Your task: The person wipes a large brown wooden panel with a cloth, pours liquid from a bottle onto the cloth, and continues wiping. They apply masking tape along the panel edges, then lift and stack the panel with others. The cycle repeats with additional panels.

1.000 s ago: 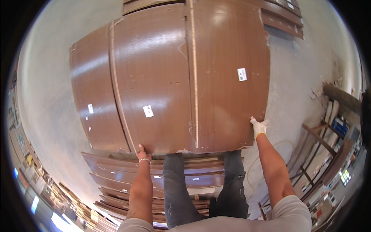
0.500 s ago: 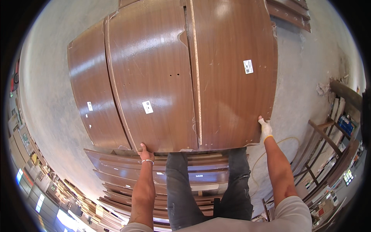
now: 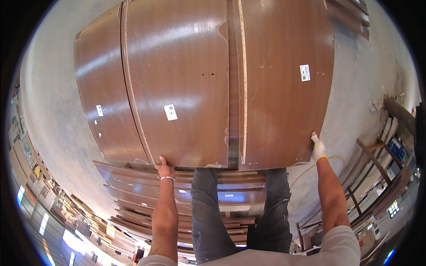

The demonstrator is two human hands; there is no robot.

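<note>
Three glossy brown wood-grain panels lie side by side in front of me, with small white labels on them. My left hand (image 3: 165, 169) grips the near edge of the middle panel (image 3: 191, 93) at its left corner, thumb on top and fingers hidden below. A whitish glove covers my right hand (image 3: 318, 149), which holds the right panel (image 3: 279, 111) by its right edge near the close corner; its thumb shows on top. An open gap runs between these two panels, and a raw chipboard edge lines the right one. The left panel (image 3: 104, 97) sits against the middle one.
Stacked brown boards (image 3: 217, 193) lie beneath and around my legs. More boards (image 3: 350, 17) are at the far right. On the right stand a metal frame (image 3: 375, 162) and a blue box (image 3: 396, 148); a thin yellowish hose (image 3: 306, 177) curves across the concrete floor (image 3: 49, 88).
The right panel has shifted right along with my right hand, and the gap beside the middle panel has widened. My left hand keeps its grip at the middle panel's corner.
</note>
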